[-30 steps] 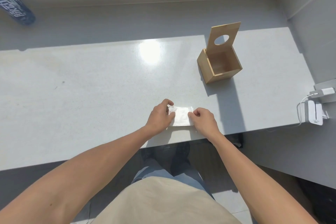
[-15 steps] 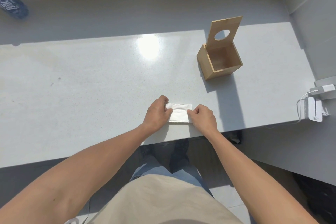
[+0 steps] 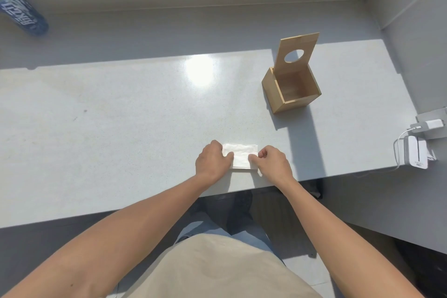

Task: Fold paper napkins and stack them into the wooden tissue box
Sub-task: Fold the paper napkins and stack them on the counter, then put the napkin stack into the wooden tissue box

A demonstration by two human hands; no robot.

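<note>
Both hands are down on the napkin [image 3: 240, 156] right now: the left hand [image 3: 212, 161] has its fingers curled over the left end and the right hand [image 3: 272, 161] is pinching the right end with thumb and fingertips, so each one is closed on the paper, not spread flat. The napkin looks already folded into a small white rectangle, lying flat on the tabletop [image 3: 121, 128] close to the near edge, right in front of the person. It's thin, soft paper, so I'd guess it weighs nothing, flops if you lift it from one corner, and tears or unfolds easily. Best bet is to keep pinching both short ends, or slide fingers under the folded edge, so the layers stay together. Further out and to the right, well apart from the hands, the wooden tissue box [image 3: 273, 94] stands open with its holed lid [image 3: 300, 45] tipped up, and it looks empty inside. Some white charger thing [image 3: 414, 156] sits off on the far right.
</note>
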